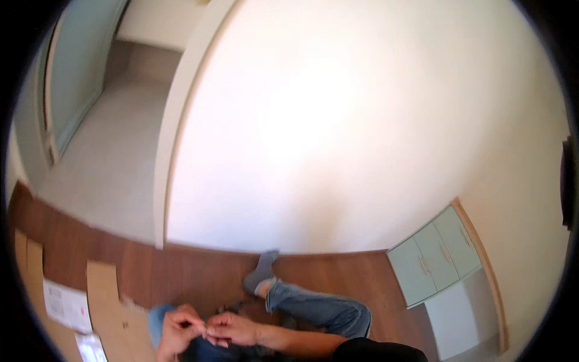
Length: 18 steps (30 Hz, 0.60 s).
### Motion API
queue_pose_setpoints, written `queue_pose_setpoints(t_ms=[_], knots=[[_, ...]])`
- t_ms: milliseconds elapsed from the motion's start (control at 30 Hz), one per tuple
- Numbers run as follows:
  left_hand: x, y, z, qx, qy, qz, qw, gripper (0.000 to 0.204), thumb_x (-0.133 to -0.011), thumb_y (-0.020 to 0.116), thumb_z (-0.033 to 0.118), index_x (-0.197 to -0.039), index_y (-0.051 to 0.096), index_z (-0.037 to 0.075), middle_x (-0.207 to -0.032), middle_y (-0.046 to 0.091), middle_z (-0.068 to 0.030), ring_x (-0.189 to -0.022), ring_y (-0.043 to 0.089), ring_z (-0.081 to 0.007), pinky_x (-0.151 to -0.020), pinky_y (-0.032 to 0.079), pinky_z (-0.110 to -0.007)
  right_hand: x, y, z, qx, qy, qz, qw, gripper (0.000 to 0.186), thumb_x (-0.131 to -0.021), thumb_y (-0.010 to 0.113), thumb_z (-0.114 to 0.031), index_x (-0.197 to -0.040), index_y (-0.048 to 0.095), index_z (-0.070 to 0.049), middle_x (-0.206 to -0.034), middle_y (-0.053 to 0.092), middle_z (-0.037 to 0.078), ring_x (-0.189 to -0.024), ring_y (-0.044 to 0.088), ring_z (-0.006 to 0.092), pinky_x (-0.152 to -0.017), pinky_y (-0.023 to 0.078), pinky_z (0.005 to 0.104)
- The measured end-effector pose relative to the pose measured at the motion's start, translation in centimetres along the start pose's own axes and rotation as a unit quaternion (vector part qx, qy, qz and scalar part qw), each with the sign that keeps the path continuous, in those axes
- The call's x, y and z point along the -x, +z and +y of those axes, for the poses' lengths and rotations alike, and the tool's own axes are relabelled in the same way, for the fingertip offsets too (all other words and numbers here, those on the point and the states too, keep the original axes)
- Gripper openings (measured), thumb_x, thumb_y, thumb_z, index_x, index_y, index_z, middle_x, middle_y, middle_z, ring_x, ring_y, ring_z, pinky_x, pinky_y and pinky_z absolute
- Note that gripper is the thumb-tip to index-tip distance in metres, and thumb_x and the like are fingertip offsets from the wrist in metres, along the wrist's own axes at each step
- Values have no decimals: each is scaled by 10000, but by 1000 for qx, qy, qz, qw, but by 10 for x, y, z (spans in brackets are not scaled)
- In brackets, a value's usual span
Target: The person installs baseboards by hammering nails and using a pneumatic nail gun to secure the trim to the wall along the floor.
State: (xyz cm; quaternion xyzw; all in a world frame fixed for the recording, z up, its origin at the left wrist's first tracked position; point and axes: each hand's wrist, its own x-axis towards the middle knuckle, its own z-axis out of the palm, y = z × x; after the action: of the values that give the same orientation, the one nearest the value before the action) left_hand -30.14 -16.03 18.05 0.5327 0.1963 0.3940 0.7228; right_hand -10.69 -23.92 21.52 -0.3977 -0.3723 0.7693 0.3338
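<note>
Left hand (179, 329) and right hand (232, 330) are meeting at the fingertips.
Both are curling into a near-closed pinch; whether anything is resting between them cannot be told. Brown cardboard (114, 317) is lying to the left, beside the nearer left hand, its upright-looking flap pointing forward.

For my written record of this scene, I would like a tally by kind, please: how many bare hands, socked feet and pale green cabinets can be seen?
Bare hands: 2 (left hand, right hand)
Socked feet: 1 (grey sock)
Pale green cabinets: 1 (cabinet at the lower right)
Total: 4
</note>
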Motion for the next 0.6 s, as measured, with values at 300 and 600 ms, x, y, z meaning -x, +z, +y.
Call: queue_pose_setpoints(t_ms=[300, 600], knots=[[-19, 29, 41, 42, 37, -142, 988, 76, -846, 756, 8, -826, 687, 32, -838, 599, -50, -739, 610, -148, -676, 500, -281, 31, 0, 4, 41, -39, 54, 997, 309, -1064, 543, -285, -1079, 645, 6, -825, 598, 13, -649, 501, 77, -603, 420, 220], [-29, 24, 34, -249, -49, -64, 965, 82, -884, 722, 84, -938, 702, 25, -861, 681, -122, -823, 675, -210, -757, 543, -346, 29, 3, -23, 475, -104, 284, 826, 201, -965, 670, -240, -864, 702, -68, -769, 646, 122, -688, 629, 214, -656, 506, 352]])
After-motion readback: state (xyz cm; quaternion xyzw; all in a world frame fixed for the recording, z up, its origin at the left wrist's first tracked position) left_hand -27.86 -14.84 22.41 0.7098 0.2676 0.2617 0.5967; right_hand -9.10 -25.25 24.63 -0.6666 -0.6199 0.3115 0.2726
